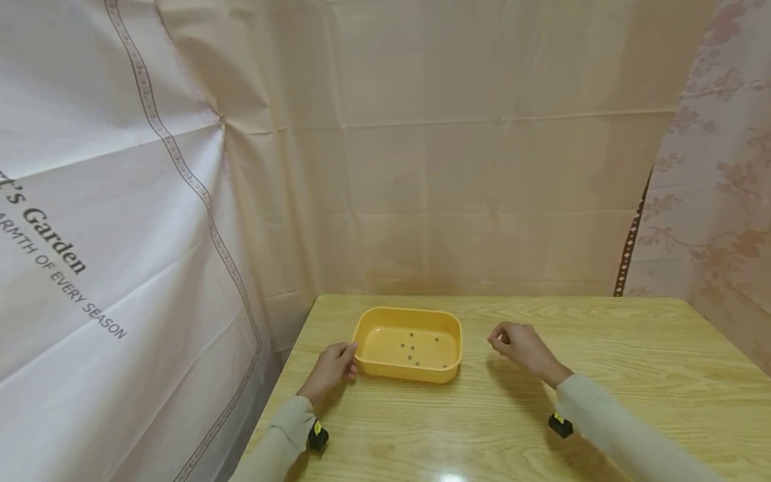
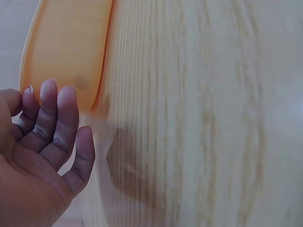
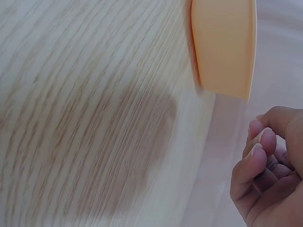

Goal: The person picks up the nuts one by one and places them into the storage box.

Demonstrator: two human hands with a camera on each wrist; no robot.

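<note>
A yellow plastic tub stands on the wood-grain table. On its floor lie several tiny grey pieces, too small to name for certain. My left hand pinches the tub's left rim between thumb and forefinger, while the other fingers lie loosely bent beside the wall. Off the tub's right end, above the table, my right hand has its fingers curled in and the thumb close to the forefinger. Nothing shows between those fingers in the right wrist view, though the fingertips partly hide one another. The tub's end wall is apart from that hand.
The table reaches right and toward me, its far edge close to a hanging beige cloth. A white printed cloth hangs at the left, a floral one at the right. Each wrist carries a small black device.
</note>
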